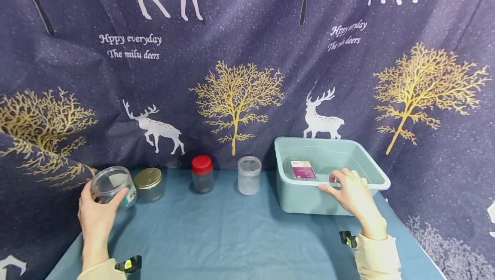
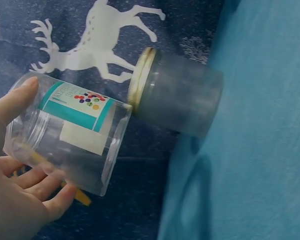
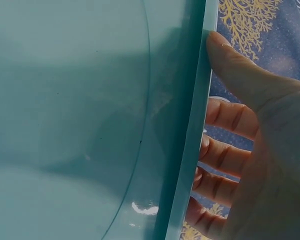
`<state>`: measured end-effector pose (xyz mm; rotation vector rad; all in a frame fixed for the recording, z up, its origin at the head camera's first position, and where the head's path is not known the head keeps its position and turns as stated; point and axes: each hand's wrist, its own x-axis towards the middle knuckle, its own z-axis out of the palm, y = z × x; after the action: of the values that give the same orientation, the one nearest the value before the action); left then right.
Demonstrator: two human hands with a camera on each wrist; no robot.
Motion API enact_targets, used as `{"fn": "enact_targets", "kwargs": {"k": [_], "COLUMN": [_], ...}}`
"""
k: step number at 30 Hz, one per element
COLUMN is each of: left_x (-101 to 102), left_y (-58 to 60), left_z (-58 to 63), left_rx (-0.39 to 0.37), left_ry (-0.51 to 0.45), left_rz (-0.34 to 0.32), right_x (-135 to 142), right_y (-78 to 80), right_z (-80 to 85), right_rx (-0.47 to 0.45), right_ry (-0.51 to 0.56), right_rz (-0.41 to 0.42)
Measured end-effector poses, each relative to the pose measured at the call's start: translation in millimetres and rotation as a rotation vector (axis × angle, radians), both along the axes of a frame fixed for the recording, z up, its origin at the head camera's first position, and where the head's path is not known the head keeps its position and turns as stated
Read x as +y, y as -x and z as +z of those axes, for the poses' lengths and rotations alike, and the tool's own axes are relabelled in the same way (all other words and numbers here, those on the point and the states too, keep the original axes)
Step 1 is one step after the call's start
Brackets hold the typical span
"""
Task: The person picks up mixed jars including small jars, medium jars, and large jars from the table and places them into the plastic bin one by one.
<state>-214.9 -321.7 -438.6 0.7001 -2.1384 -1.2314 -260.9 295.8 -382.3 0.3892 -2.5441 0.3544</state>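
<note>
At the far left, my left hand [image 1: 96,211] holds a clear plastic jar [image 2: 75,150], with the thumb on one side and the fingers round the other. The jar bears a white and teal label [image 2: 80,105] with coloured dots, and it is raised above the cloth. Close beside it stands a clear jar with a gold lid [image 1: 148,185]. Over on the right, my right hand [image 1: 353,192] grips the near rim of a pale green plastic basin [image 1: 309,198], thumb outside and fingers over the inner side. A small purple and white label [image 1: 303,170] shows inside the basin.
A jar with a red lid [image 1: 203,174] and a clear jar [image 1: 249,176] stand along the back of the blue cloth [image 1: 216,237]. Behind everything hangs a dark curtain [image 1: 247,35] printed with deer and trees.
</note>
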Motion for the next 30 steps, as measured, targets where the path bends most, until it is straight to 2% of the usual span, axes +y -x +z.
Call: {"fn": "enact_targets", "kwargs": {"k": [10, 16, 21, 24, 30], "left_x": [10.1, 23.8, 38.7, 50.2, 67.7], "left_y": [-7.5, -6.6, 0.3, 6.9, 22.4], "left_z": [20.3, 27.4, 28.4, 31.9, 36.1], "left_rx": [0.074, 0.099, 0.095, 0.103, 0.123], "left_ry": [0.054, 0.106, 0.142, 0.163, 0.264], "left_rz": [-0.032, -0.093, -0.159, -0.217, -0.344], "right_x": [0.5, 0.4, 1.0, 1.5, 0.2], "right_y": [-0.8, -0.5, 0.1, 1.4, 0.7], "right_z": [0.3, 1.1, 0.8, 1.8, 1.3], "right_rx": [-0.007, 0.002, 0.004, 0.011, 0.004], "right_ry": [-0.002, 0.001, 0.000, -0.003, -0.001], "right_rz": [0.001, 0.004, 0.007, 0.002, 0.004]}}
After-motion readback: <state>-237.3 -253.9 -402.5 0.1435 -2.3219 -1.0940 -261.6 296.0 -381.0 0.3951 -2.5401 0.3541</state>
